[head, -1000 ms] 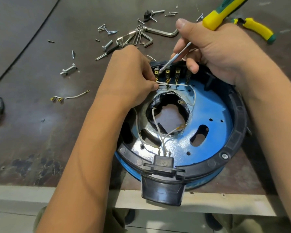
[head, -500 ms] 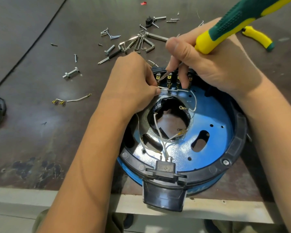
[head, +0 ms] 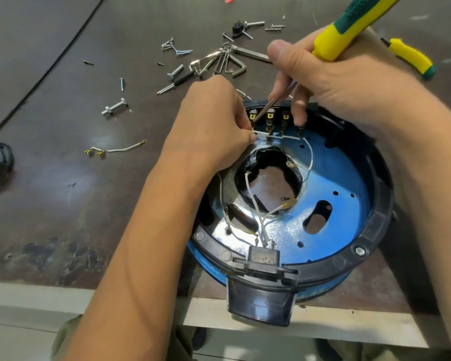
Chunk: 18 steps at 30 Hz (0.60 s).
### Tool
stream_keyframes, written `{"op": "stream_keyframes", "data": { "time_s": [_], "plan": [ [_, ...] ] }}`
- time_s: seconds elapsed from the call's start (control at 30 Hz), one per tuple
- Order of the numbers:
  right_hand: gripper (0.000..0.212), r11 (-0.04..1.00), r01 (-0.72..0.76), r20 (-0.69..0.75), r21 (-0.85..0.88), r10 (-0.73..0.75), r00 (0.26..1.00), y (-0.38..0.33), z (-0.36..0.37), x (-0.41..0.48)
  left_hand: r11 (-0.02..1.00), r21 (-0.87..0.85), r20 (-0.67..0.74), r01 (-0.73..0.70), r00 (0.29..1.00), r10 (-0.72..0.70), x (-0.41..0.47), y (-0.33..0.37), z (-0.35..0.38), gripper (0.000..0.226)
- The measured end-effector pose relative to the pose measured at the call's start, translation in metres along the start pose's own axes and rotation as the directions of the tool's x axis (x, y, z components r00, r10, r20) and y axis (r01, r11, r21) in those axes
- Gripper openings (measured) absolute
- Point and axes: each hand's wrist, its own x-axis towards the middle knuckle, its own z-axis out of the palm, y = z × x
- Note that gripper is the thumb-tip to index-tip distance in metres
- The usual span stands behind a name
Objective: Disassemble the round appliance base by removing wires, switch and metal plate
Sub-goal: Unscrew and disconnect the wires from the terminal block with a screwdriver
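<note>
Round appliance base (head: 375,225) on a dark surface (head: 63,113): left hand (head: 211,126), grip pinching a white wire (head: 287,137); right hand (head: 336,82), grip closed around a screwdriver (head: 349,27).

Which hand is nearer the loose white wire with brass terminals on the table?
Left. The left hand pinches an attached wire right of the loose white wire; the right hand, gripping the yellow-green screwdriver, is farther right.

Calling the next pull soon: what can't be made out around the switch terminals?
Head view:
How the left hand pinches the white wire: hidden by its own back.
What lies behind the terminals: covered by the right hand.
The screwdriver: handle end cut off by the top edge.
Whether its tip touches a terminal: too small.
</note>
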Motion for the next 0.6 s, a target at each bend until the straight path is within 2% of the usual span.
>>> {"op": "stream_keyframes", "data": {
  "time_s": [0.3,0.5,0.6],
  "plan": [
    [0.049,0.99,-0.075,-0.049,0.12,0.081,0.996,0.005,0.005,0.006,1.0,0.007,0.005,-0.004,1.0,0.004,0.0,0.001,0.0,0.001],
    [0.044,0.97,-0.001,-0.077,0.243,0.021,0.997,0.01,0.008,0.006,1.0,-0.002,0.001,-0.004,1.0,0.004,0.0,0.0,0.0,0.002],
    [0.045,0.977,0.089,-0.075,0.193,-0.076,0.994,0.009,0.01,0.004,1.0,0.003,-0.009,-0.006,1.0,0.006,0.001,0.0,0.001,0.003]
  ]
}}
